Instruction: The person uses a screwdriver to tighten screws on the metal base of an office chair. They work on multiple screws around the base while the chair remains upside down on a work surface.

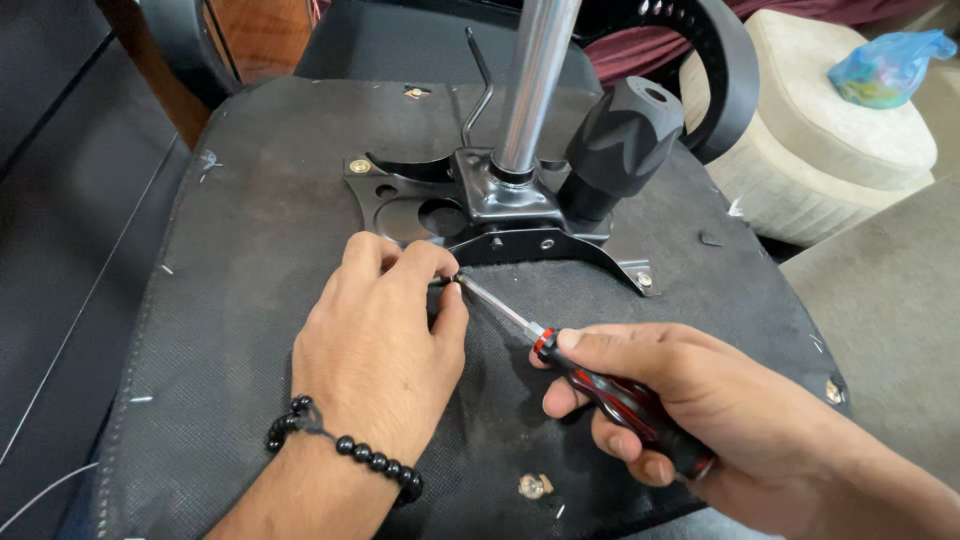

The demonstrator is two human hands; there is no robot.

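Right hand (pixel 680 400) gripped the screwdriver (pixel 600 385); left hand (pixel 375 345) pinched, apparently, a hidden screw; the tip could slip into fingers.

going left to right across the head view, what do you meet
black bead bracelet → left hand → red and black handled screwdriver → right hand → blue plastic bag on cream round cushion

Place: home living room | signs: cream round ottoman (pixel 835 140), beige carpet (pixel 890 330), maroon curtain (pixel 650 45)
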